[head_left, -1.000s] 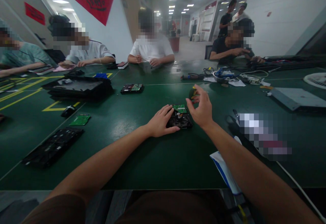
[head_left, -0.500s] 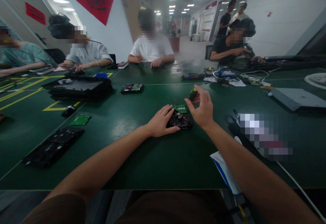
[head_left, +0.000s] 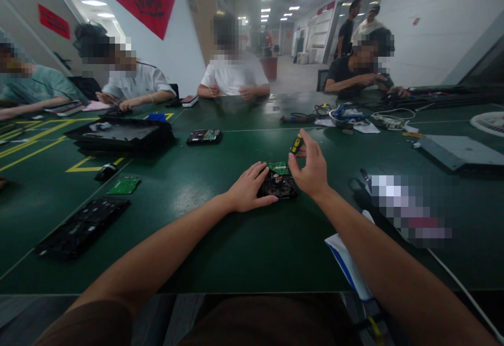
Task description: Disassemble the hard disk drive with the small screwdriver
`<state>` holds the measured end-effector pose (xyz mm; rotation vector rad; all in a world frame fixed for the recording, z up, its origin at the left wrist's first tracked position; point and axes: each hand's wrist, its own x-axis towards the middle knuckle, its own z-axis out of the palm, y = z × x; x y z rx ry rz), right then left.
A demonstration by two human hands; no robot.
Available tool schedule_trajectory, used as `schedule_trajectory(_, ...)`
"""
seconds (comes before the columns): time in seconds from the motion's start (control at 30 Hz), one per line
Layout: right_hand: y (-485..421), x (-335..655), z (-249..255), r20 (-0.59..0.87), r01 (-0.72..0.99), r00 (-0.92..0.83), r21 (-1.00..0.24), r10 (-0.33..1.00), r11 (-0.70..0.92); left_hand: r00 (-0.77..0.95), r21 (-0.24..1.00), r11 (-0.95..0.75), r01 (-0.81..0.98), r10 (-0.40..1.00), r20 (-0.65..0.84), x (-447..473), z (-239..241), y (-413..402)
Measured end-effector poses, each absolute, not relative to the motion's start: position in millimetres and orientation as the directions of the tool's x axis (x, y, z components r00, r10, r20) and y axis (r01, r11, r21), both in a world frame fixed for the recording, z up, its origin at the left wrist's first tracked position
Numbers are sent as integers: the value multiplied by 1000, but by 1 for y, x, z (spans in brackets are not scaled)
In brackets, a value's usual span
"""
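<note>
A black hard drive with a green circuit board lies on the green table in front of me. My left hand grips its left side, the thumb along the near edge and the fingers over the top. Just above the drive's right side, my right hand pinches a screwdriver by its short black-and-yellow handle. The handle leans, top end away from me. I cannot make out the screwdriver's tip, and my left fingers cover part of the drive.
Another drive lies farther back. Left are a loose green board, a black plastic frame, a mouse and a black tray. A metal case and cables are at right. Several people sit across the table.
My right hand has shifted slightly left and turned the screwdriver, so more of the yellow on its handle shows. My left hand and the hard drive have stayed put.
</note>
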<state>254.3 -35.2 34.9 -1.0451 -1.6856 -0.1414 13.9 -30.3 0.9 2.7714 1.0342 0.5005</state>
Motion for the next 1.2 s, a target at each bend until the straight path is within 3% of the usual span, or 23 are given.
schedule_trajectory(1.2,-32,258,35,839,718,8,-384,544,581,712,227,-760,609,650,267,13,-3,-28)
